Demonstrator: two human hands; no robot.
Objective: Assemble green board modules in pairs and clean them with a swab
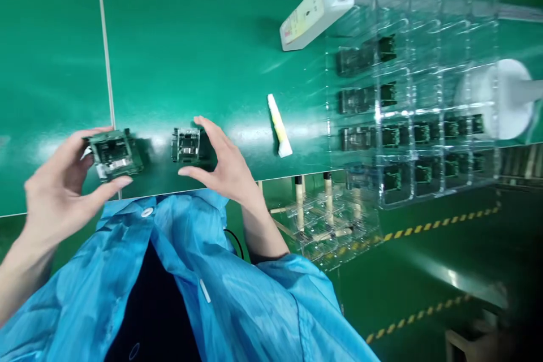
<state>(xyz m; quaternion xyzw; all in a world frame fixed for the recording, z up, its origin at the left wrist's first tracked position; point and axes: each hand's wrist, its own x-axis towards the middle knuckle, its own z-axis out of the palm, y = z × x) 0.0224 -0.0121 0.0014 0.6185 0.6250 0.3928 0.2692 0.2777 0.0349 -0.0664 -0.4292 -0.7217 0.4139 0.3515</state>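
My left hand point(63, 181) pinches a small green circuit-board module point(113, 154) between thumb and fingers, held just above the green table point(178, 51) near its front edge. My right hand point(223, 161) grips a second small module point(186, 145) of the same kind, thumb below and fingers curled over its right side. The two modules are apart, about a hand's width from each other. Blue sleeves and a blue coat point(190, 288) fill the lower part of the view.
A clear plastic tray point(424, 96) with several compartments holding similar modules overhangs the table's right edge. A yellow-white tube point(279, 125) lies right of my right hand. A white tool point(316, 11) rests at the back. A white round object point(504, 96) sits far right.
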